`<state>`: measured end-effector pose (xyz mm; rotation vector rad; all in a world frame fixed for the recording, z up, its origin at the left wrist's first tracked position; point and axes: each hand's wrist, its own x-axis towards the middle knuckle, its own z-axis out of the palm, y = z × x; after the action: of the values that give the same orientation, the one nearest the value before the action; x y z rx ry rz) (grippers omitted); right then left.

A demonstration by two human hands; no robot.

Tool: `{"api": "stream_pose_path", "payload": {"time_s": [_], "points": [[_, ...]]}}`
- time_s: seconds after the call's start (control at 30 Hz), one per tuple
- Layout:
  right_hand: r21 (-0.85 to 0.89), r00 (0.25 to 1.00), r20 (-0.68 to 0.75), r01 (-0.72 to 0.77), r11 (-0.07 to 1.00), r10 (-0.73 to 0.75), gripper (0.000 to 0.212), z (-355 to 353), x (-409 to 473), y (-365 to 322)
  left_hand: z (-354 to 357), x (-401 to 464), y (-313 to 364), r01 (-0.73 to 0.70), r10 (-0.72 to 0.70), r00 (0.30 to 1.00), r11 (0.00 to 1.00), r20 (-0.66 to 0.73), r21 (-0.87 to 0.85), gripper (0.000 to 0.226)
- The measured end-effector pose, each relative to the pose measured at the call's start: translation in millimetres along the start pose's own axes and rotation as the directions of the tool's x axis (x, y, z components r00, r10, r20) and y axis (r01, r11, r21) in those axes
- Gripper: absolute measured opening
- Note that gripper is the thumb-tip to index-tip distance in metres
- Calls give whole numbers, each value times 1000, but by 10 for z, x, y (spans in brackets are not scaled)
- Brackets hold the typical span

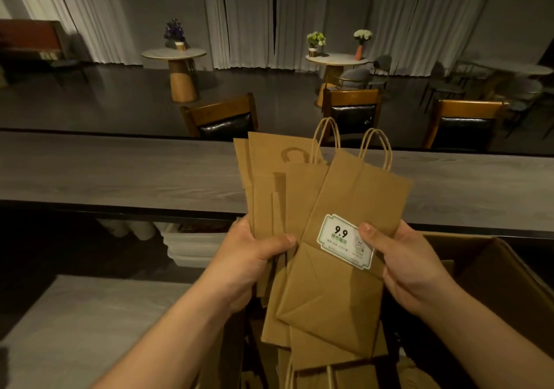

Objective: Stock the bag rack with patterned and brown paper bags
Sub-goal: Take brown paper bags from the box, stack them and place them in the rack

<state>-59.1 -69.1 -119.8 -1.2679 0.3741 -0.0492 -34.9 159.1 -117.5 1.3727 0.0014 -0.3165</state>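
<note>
Both bare forearms reach forward and inward, the hands raised side by side at mid-frame.

The left hand (251, 256) is turned with its back to the camera, thumb laid across the front of the brown paper bags (329, 208) and fingers curled out of sight behind them. The right hand (404, 265) grips the opposite edge, its thumb pressed flat on the front and pointing inward, fingers wrapped behind. The wrists are nearly straight, and the forearms converge from the lower corners.
</note>
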Motion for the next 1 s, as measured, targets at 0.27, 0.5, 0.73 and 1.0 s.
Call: {"api": "stream_pose_path", "payload": {"time_s": [0.27, 0.5, 0.73, 1.0], "points": [[-157, 996, 39, -72, 985, 79, 23, -94, 24, -105, 5, -13, 51, -3, -15, 995, 983, -95, -181, 35], [-187, 995, 60, -72, 980, 85, 25, -175, 5, -186, -4, 26, 50, -27, -14, 985, 973, -173, -230, 33], [-277, 996, 53, -52, 960, 69, 27, -119, -26, -199, 20, -5, 86, -39, -23, 976, 960, -215, -279, 23], [-274, 996, 26, -76, 959, 86, 24, -87, -42, -121, 50, -4, 63, -46, 31, 988, 994, -152, -98, 29]]}}
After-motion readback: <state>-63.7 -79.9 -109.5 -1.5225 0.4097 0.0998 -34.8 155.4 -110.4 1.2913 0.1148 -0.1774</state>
